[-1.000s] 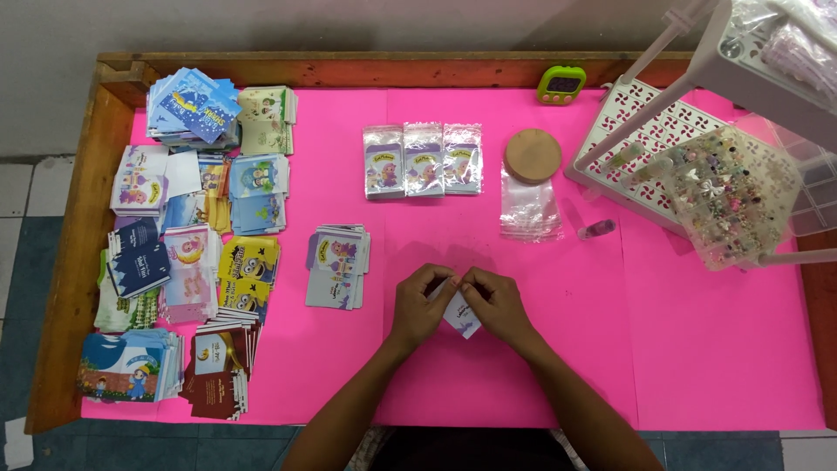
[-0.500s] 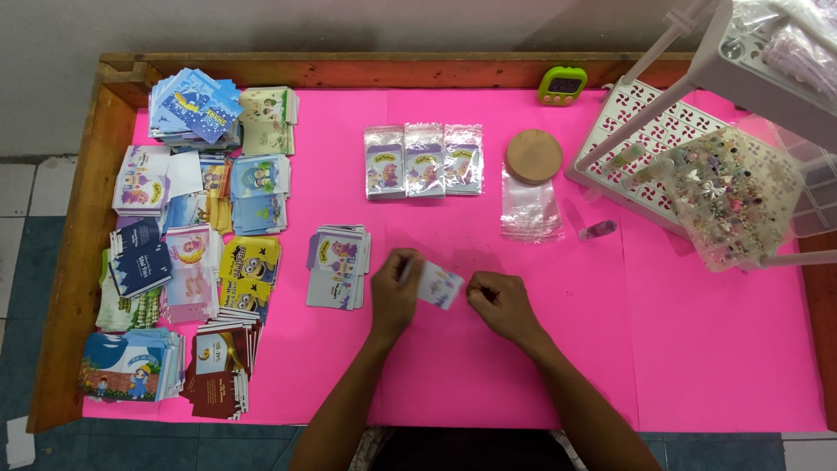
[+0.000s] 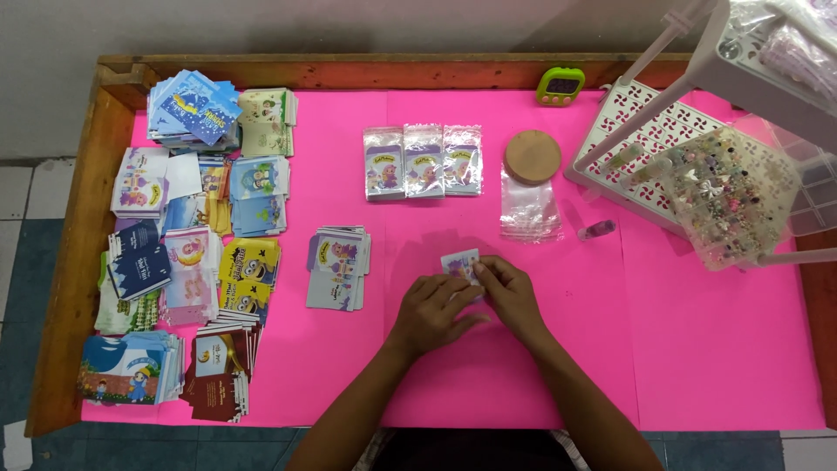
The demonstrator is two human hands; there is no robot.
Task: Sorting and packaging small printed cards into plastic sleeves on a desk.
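Both hands, left hand [image 3: 433, 311] and right hand [image 3: 508, 293], pinch one small printed card [image 3: 459, 262] over the pink counter [image 3: 697, 349]. Three filled sachets [image 3: 423, 160] lie finished above; card stack [image 3: 337, 268] remains unprocessed at left.

Tabletop [image 3: 697, 366]: matt pink paper sheet, wooden rim. Small card [image 3: 459, 262]: glossy paper. Bags [image 3: 529, 209]: clear shiny plastic. Round lid [image 3: 533, 157]: matt wood.

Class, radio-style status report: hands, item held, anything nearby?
Left hand and right hand both pinching small card. Card stack left, clear bags beyond. Nothing blocking.
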